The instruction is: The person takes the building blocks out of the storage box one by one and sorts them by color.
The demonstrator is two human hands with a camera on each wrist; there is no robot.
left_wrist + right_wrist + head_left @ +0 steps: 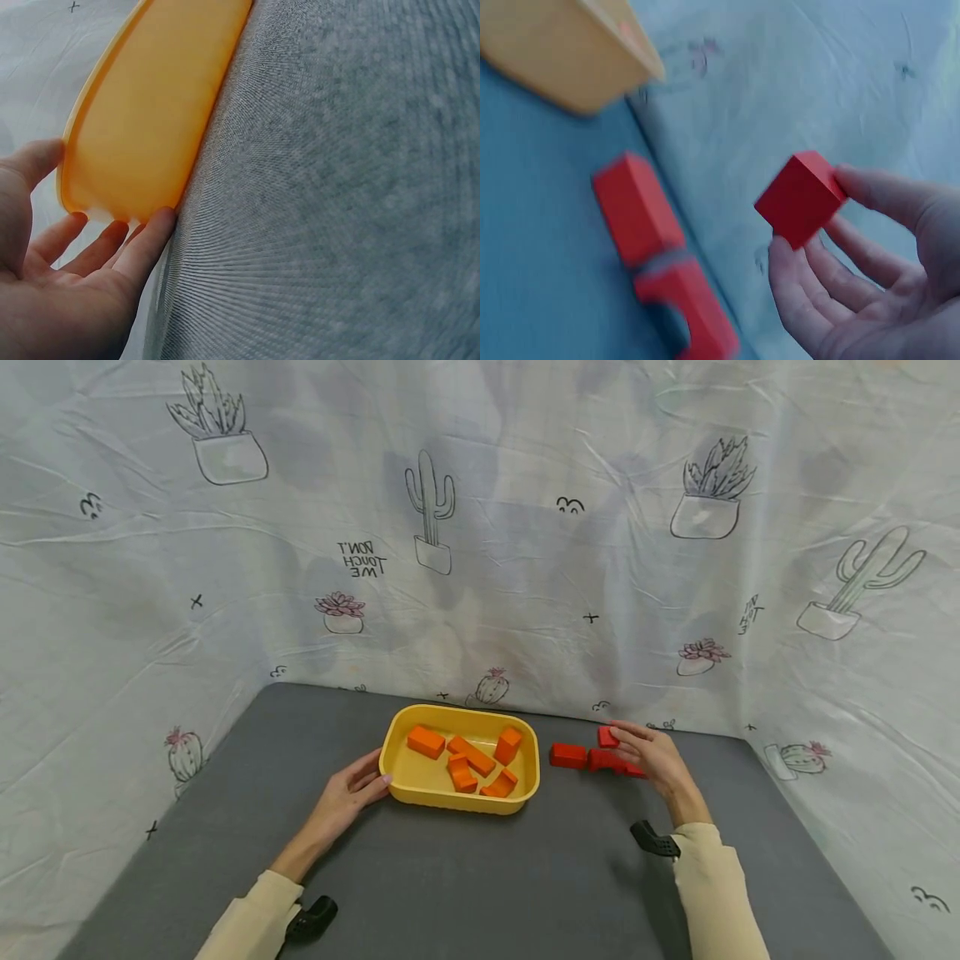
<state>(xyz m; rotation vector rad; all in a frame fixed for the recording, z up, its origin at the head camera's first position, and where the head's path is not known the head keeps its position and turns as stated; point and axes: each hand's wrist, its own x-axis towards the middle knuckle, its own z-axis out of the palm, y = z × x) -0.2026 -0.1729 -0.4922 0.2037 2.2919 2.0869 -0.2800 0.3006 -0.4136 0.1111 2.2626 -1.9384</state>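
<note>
My left hand (pixel 341 797) holds the left end of a yellow plastic bin (pixel 457 805), with the thumb at its rim and the fingertips against its end wall (pixel 135 150). Several orange blocks of differing shapes, among them a long block (pixel 472 756) and a notched block (pixel 461 774), lie inside. Between thumb and fingertips, my right hand (pixel 654 758) pinches a red cube (pixel 801 199), raised above a row of red blocks. That row has a rectangular block (pixel 567 756), an arch-shaped block (pixel 694 307) and another red piece (pixel 635 772) partly behind the hand.
The dark grey table (pixel 480 877) carries the bin and red blocks near its back edge. White sheeting (pixel 510 568) with cactus drawings encloses the back and sides. A black wrist device (pixel 654 841) is strapped on the right arm, and a similar device (pixel 311 920) on the left.
</note>
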